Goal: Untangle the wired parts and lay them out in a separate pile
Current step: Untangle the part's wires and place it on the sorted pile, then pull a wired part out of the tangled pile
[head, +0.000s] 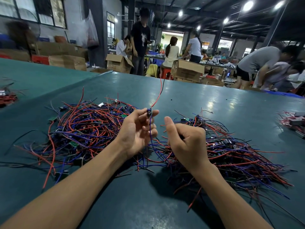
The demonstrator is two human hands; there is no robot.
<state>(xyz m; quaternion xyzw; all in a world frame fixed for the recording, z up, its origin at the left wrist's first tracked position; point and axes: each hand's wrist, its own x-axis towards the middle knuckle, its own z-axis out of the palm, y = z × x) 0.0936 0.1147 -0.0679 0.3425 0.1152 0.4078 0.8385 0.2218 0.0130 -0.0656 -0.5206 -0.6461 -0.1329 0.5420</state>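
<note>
Left hand (135, 129) pinching a wired part (149, 112), right hand (186, 141) curled with its contents unclear, it seems best to lift slowly so the trailing wires slip free toward the 3 o'clock pile (239, 146).

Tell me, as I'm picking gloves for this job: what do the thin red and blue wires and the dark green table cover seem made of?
The thin red and blue wires: soft matte plastic insulation, likely; they curl loosely. The dark green table cover: smooth semi-gloss sheet, perhaps vinyl or rubber; ceiling lights reflect in it.
</note>
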